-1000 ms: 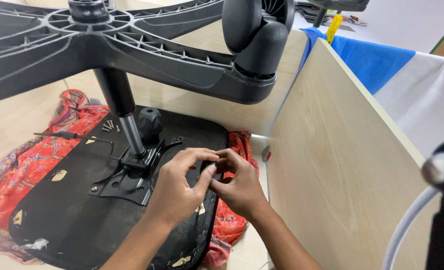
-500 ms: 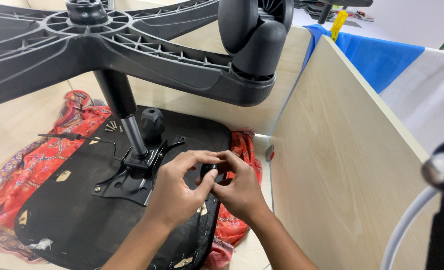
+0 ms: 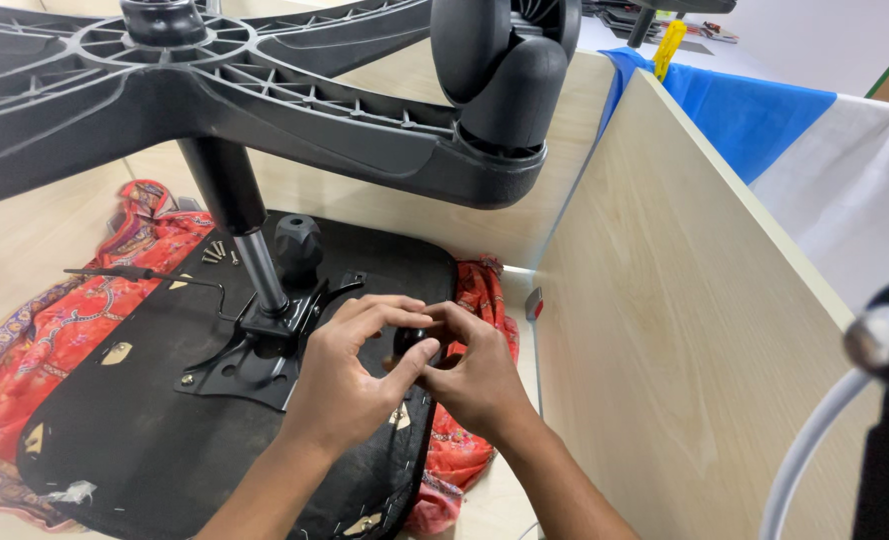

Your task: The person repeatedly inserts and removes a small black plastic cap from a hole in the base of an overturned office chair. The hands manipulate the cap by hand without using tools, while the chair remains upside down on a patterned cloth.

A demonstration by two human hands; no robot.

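Note:
An office chair lies upside down, its black seat underside facing up. My left hand and my right hand meet over the seat's right edge. Both pinch a small black rounded part between their fingertips. Most of that part is hidden by my fingers. Just left of my hands, the metal mechanism plate holds the gas cylinder. The black star base and a caster hang above.
A black knob and several loose screws lie by the cylinder, with a thin lever rod to the left. Red patterned cloth lies under the seat. A wooden partition stands close on the right, with blue cloth behind it.
My hands stay together at the same spot on the seat's edge. The fingers have shifted slightly around the small black part.

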